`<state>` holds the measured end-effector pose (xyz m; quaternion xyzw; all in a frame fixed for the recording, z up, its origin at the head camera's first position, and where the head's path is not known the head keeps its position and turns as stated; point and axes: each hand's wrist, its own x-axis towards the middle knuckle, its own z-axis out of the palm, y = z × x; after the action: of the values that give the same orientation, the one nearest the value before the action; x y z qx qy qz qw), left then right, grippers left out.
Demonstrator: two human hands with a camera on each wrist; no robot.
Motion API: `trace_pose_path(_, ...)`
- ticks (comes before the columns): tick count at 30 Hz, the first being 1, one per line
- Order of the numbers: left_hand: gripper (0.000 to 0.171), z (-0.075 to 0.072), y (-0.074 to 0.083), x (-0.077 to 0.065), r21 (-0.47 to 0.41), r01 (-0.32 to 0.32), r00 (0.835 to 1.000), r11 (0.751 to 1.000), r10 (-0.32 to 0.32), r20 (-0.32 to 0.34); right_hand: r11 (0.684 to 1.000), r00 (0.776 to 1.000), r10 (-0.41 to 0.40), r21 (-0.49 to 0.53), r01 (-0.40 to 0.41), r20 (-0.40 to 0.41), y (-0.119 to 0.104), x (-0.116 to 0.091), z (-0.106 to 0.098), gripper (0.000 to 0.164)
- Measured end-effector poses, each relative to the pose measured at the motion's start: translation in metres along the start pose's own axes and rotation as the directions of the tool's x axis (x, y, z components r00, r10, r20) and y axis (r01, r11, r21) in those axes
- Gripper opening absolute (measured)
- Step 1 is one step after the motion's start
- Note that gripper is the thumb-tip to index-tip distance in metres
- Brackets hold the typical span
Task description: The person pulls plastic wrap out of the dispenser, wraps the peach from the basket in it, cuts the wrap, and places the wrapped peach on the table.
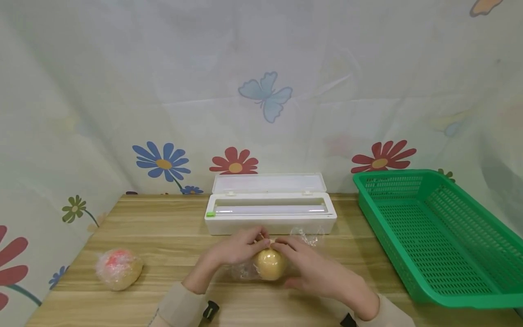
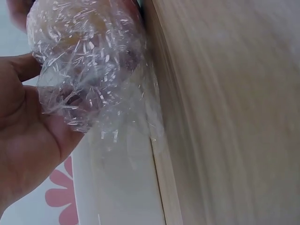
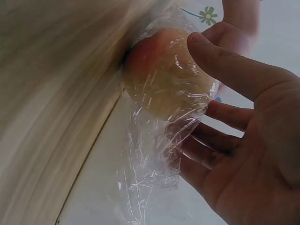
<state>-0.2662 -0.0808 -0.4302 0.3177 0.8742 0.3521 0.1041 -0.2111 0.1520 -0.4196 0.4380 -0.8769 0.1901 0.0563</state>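
A round yellow fruit [image 1: 270, 264] with a red blush sits on the table, wrapped in clear plastic film [image 2: 89, 61]. In the head view my left hand [image 1: 241, 246] is at its upper left, thumb and fingers bent close together at the film. My right hand [image 1: 316, 268] lies along its right side, fingertips touching the top and the thumb held away below. The right wrist view shows the fruit's red side, with film trailing past the right fingers [image 3: 201, 152]. Film partly covers the left fingers in the left wrist view.
Behind the hands stands a white film dispenser box [image 1: 269, 225], lid raised, with a green slider [image 1: 210, 214]. Another film-wrapped fruit [image 1: 122, 272] lies at the left. A green plastic basket [image 1: 388, 245] stands at the right. A flowered cloth [image 1: 265, 145] hangs behind the wooden table [image 1: 171, 227].
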Motion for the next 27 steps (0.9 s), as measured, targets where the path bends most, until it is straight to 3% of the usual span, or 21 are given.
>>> trace_pose_path(7, 0.023, -0.003, 0.001, -0.003, 0.022, 0.009, 1.0, 1.0, -0.008, -0.02, 1.0, 1.0, 0.019, -0.022, -0.019, 0.009, 0.001, 0.001, 0.005, 0.08)
trace_pose_path(14, 0.023, -0.005, -0.002, -0.004, -0.025, 0.005, 0.999, 1.0, -0.004, 0.037, 0.998, 0.997, 0.067, -0.024, -0.066, 0.045, 0.002, 0.002, 0.009, 0.086)
trace_pose_path(22, 0.033, -0.002, -0.009, -0.005, -0.124, 0.043, 0.994, 0.991, -0.029, 0.11, 0.994, 0.992, 0.11, -0.016, -0.109, 0.068, 0.003, 0.001, 0.012, 0.092)
trace_pose_path(27, 0.035, -0.003, -0.01, -0.006, -0.1, 0.058, 0.991, 0.993, -0.046, 0.124, 0.994, 0.995, 0.099, -0.045, -0.098, 0.028, 0.004, 0.002, 0.016, 0.085)
